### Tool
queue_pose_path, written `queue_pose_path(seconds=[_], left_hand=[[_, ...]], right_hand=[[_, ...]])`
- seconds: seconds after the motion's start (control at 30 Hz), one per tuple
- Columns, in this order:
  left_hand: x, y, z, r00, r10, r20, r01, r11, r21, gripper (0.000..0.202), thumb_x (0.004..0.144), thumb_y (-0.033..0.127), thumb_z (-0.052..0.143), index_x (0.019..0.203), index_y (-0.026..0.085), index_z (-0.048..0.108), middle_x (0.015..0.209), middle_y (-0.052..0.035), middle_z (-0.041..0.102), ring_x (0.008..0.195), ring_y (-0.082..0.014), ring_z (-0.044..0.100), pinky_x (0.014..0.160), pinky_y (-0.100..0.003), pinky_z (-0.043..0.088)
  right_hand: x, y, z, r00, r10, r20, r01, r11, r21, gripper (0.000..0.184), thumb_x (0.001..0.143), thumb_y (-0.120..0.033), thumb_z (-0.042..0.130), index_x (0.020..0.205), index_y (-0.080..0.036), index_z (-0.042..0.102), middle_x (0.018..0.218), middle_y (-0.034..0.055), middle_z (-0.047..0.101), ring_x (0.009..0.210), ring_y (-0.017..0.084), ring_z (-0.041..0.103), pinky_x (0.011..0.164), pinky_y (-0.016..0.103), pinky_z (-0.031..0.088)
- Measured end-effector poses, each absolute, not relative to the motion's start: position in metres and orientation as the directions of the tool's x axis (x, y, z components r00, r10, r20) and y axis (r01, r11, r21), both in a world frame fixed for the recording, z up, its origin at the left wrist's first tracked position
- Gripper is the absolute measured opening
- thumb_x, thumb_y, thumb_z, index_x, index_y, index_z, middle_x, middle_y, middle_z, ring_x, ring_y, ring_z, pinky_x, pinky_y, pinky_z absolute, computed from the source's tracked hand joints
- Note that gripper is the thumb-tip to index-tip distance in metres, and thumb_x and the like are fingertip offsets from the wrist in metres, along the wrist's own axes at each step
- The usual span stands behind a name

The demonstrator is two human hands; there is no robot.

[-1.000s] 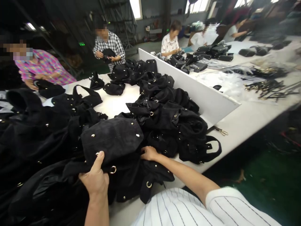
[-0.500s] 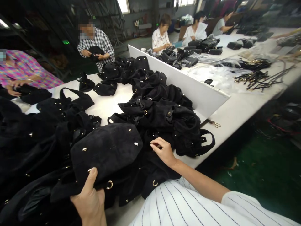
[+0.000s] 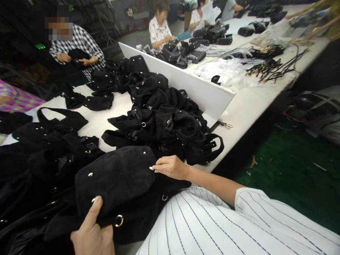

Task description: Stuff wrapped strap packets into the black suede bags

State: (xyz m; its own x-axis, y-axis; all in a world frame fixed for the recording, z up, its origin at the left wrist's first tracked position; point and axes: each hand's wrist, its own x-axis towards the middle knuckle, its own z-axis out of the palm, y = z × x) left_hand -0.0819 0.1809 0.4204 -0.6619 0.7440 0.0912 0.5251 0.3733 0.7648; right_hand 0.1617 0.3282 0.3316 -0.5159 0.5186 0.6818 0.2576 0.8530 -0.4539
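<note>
Left hand (image 3: 91, 232) grips the near edge of the black bag (image 3: 117, 184), thumb pressed on top, bag lying at its 1 o'clock. Right hand (image 3: 171, 166), fingers together, pinches a small white tag (image 3: 151, 168) on the bag's right edge. More bags (image 3: 162, 117) are piled at 12 o'clock on the table (image 3: 247, 106).

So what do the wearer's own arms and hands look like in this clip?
Both hands are bare, with no gloves, rings or watch visible. The right hand leads to a bare forearm and a short white sleeve with thin dark pinstripes. The left hand shows no sleeve.
</note>
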Motion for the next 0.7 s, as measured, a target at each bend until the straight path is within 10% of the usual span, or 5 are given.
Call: queue_pose_path(seconds=[0.23,0.7], left_hand=[[-0.077,0.236,0.421,-0.756,0.604,-0.253,-0.165,0.199,0.966,0.043,0.068,0.03,0.079,0.11,0.019,0.072,0.103,-0.007,0.073,0.11,-0.034,0.066,0.107,-0.058,0.051],[-0.084,0.246,0.416,-0.741,0.603,-0.294,-0.233,0.18,0.956,0.043,0.068,0.024,0.082,0.108,0.015,0.072,0.111,-0.0107,0.073,0.118,-0.0322,0.064,0.109,-0.049,0.05]], right_hand=[[0.167,0.346,0.326,-0.636,0.416,0.65,0.283,0.909,-0.305,0.029,0.105,-0.023,0.043,0.106,-0.019,0.071,0.098,0.0047,0.072,0.078,0.014,0.065,0.073,0.025,0.055],[0.147,0.369,0.311,-0.73,0.128,0.671,0.219,0.974,0.052,0.029,0.101,-0.017,0.043,0.086,-0.018,0.068,0.073,0.0018,0.061,0.061,0.013,0.052,0.055,0.027,0.038]])
